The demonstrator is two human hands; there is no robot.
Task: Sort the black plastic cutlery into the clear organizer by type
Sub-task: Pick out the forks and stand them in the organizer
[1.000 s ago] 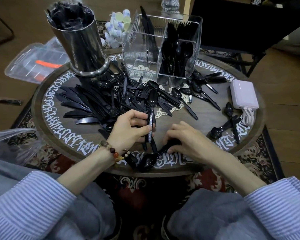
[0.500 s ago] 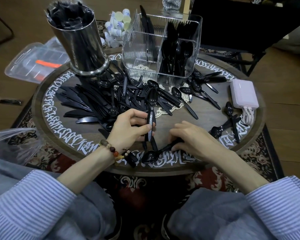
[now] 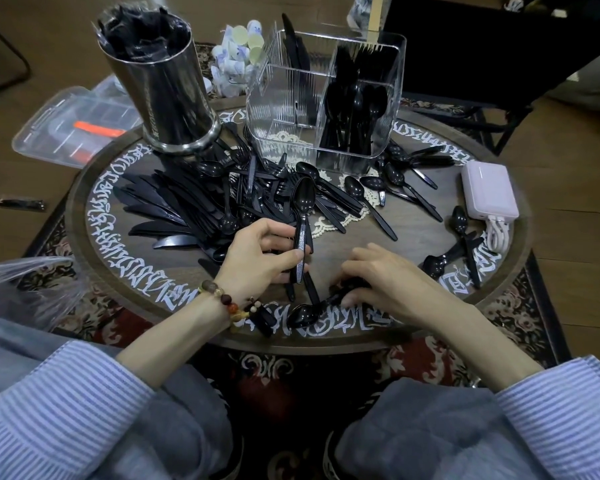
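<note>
My left hand (image 3: 260, 252) grips a bunch of black spoons (image 3: 302, 209) by their handles, bowls pointing away from me. My right hand (image 3: 385, 278) presses its fingertips on the handle of another black spoon (image 3: 303, 315) lying near the table's front edge. A heap of black knives, forks and spoons (image 3: 201, 206) covers the left and middle of the round table. The clear organizer (image 3: 288, 109) stands at the back: spoons fill its right front compartment, forks the right rear, knives the left rear.
A steel cylinder (image 3: 168, 84) full of black cutlery stands at the back left. A pink power bank (image 3: 489, 192) with white cables lies at the right, loose spoons (image 3: 461, 244) beside it. The round table's rim (image 3: 80, 237) is lettered. A plastic box (image 3: 66, 126) sits on the floor.
My right hand has slid slightly right along the table, dragging the front spoon with it. My left hand keeps the spoon bunch almost still.
</note>
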